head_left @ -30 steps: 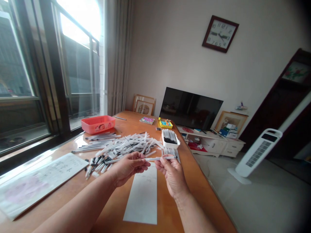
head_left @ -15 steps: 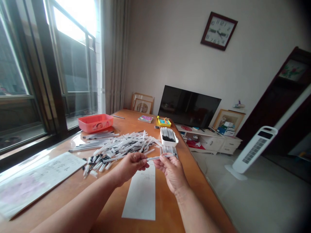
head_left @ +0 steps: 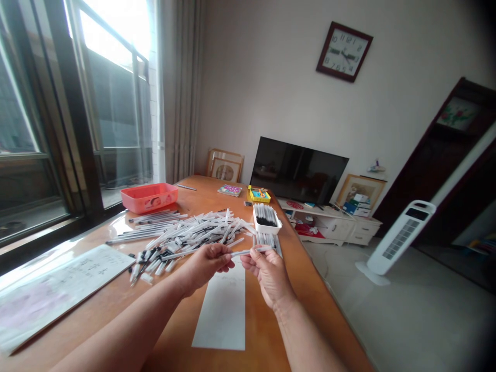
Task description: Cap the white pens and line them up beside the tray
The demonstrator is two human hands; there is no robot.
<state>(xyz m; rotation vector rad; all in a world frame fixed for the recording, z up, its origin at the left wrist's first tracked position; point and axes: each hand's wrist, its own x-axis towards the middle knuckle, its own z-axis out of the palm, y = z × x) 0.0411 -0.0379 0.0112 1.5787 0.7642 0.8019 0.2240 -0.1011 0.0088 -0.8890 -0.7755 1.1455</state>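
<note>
My left hand (head_left: 207, 261) and my right hand (head_left: 267, 271) meet above the wooden table (head_left: 302, 289), both pinching one thin white pen (head_left: 248, 251) held level between them. Left fingers grip its left end, right fingers its right part. Just beyond lies a big heap of white and black pens (head_left: 186, 235). A small white tray (head_left: 266, 219) stands right of the heap, filled with upright pens. A few more pens lie in front of that tray.
A red plastic bin (head_left: 149, 197) sits far left by the window. A white paper strip (head_left: 222, 305) lies under my hands, a printed sheet (head_left: 50, 289) at near left. A yellow box (head_left: 259, 195) and a booklet (head_left: 231, 190) lie at the far end. The table's right edge drops to the floor.
My hands have drawn slightly closer together along the pen and shifted a little left in view as my head turned. The heap and tray lie as before.
</note>
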